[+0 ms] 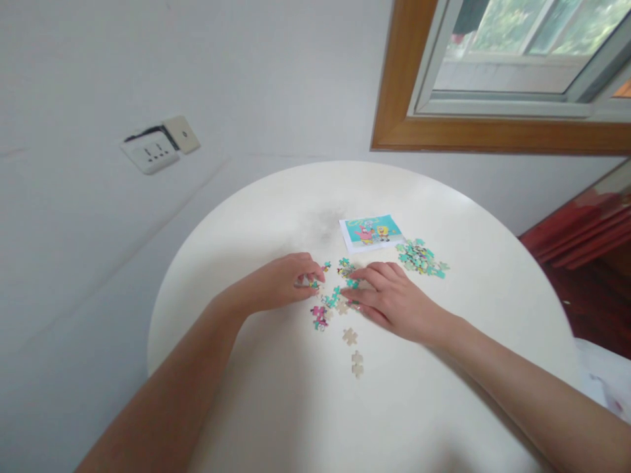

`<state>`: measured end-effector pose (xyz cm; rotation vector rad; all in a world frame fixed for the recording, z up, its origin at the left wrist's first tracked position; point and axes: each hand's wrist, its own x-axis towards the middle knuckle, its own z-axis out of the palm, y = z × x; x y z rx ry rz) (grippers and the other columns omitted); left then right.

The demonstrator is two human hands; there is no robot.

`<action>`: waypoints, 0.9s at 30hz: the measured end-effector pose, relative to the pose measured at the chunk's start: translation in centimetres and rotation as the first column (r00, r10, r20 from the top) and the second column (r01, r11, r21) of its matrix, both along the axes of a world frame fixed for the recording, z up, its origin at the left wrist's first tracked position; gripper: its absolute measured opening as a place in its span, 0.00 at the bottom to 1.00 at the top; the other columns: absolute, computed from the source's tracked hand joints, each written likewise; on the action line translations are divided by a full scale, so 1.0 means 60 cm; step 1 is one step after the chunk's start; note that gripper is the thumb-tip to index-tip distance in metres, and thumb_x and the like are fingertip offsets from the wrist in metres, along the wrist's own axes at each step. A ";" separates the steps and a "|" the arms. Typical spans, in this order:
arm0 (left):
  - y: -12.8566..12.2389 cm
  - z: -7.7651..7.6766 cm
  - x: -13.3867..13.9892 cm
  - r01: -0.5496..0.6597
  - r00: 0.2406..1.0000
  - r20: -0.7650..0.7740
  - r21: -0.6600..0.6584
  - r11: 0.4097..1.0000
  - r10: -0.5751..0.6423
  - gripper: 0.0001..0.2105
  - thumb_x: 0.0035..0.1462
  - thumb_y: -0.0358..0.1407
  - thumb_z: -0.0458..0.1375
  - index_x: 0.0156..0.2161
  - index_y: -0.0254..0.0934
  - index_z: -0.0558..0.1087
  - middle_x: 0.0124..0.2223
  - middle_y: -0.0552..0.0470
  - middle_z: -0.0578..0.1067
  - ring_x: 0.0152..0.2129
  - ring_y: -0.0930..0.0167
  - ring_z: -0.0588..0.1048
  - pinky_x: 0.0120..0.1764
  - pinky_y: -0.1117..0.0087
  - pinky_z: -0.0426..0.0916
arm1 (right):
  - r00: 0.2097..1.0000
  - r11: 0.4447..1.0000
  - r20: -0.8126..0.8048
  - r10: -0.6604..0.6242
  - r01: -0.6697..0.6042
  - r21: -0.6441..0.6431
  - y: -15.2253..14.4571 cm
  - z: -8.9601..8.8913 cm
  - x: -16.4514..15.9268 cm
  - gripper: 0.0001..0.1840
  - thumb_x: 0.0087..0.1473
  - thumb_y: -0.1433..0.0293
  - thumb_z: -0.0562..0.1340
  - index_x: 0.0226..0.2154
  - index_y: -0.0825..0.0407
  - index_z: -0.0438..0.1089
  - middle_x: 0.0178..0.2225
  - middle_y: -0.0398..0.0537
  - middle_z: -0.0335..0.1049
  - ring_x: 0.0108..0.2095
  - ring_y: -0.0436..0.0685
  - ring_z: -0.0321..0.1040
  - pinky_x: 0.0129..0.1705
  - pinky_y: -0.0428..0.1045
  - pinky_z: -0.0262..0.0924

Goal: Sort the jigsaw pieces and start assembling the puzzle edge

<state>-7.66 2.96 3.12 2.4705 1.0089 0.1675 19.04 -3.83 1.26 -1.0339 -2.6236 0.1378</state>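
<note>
Puzzle pieces (333, 297) lie loose between the hands on the table (266, 394). The left hand (283, 281) curls its fingers, slightly parted, at some; the right hand (397, 301) spreads its over others; neither's grip is discernible. Beyond sit a picture (373, 232) and a heap (420, 258).

On the pale wall (276, 72), in the upper left, there is a white socket plate (152, 152), with a beige plate (182, 134) just beside it. The upper right shows a window (513, 75) with brown wooden frame (483, 135); blurred greenery (510, 26) is visible through it. Red folded material (586, 226) appears at the right edge.
</note>
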 end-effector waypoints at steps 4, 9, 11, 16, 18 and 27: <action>-0.001 0.001 0.001 -0.003 1.000 0.004 -0.014 1.000 0.003 0.11 0.55 0.36 0.56 0.43 0.40 0.74 0.41 0.52 0.74 0.36 0.69 0.73 0.42 0.70 0.66 | 1.000 0.999 -0.013 -0.022 0.022 -0.024 0.000 0.001 0.005 0.18 0.65 0.64 0.54 0.53 0.45 0.71 0.55 0.53 0.67 0.52 0.63 0.59 0.52 0.60 0.53; -0.002 0.003 0.000 -0.003 1.000 -0.001 -0.036 0.999 0.002 0.11 0.54 0.35 0.56 0.43 0.39 0.74 0.40 0.52 0.73 0.35 0.70 0.72 0.41 0.71 0.65 | 0.994 0.997 -0.105 -0.041 0.034 -0.064 0.011 -0.006 0.017 0.19 0.63 0.70 0.55 0.55 0.47 0.69 0.51 0.53 0.69 0.51 0.62 0.60 0.51 0.58 0.55; -0.002 0.003 0.000 -0.002 1.000 0.005 -0.045 0.999 0.002 0.11 0.55 0.35 0.56 0.43 0.39 0.74 0.40 0.52 0.73 0.35 0.70 0.72 0.41 0.71 0.65 | 0.991 0.998 -0.123 -0.051 0.045 -0.051 0.013 -0.006 0.013 0.18 0.62 0.70 0.55 0.53 0.47 0.70 0.50 0.53 0.69 0.51 0.61 0.61 0.52 0.58 0.55; 0.001 -0.001 0.000 -0.004 1.000 0.001 -0.050 0.999 0.004 0.10 0.55 0.35 0.56 0.43 0.39 0.74 0.39 0.53 0.73 0.34 0.70 0.72 0.40 0.71 0.65 | 0.993 0.997 -0.093 -0.072 0.071 -0.013 0.008 -0.008 -0.022 0.17 0.64 0.64 0.54 0.52 0.46 0.71 0.54 0.53 0.67 0.55 0.64 0.57 0.55 0.61 0.52; 0.001 -0.002 0.000 -0.003 1.000 -0.007 -0.045 0.999 0.003 0.10 0.55 0.35 0.56 0.42 0.39 0.74 0.39 0.53 0.73 0.34 0.70 0.72 0.40 0.71 0.65 | 0.992 0.994 -0.075 -0.105 0.104 -0.018 0.008 -0.013 -0.036 0.17 0.64 0.64 0.55 0.51 0.47 0.71 0.55 0.55 0.65 0.57 0.65 0.55 0.56 0.62 0.51; -0.003 0.007 0.006 0.020 1.000 -0.015 -0.035 0.999 -0.020 0.11 0.53 0.34 0.54 0.42 0.39 0.73 0.37 0.53 0.72 0.34 0.70 0.72 0.39 0.71 0.65 | 0.969 0.975 -0.165 -0.182 0.157 -0.155 0.015 -0.026 -0.049 0.08 0.57 0.68 0.63 0.41 0.49 0.71 0.54 0.54 0.65 0.56 0.64 0.55 0.54 0.60 0.53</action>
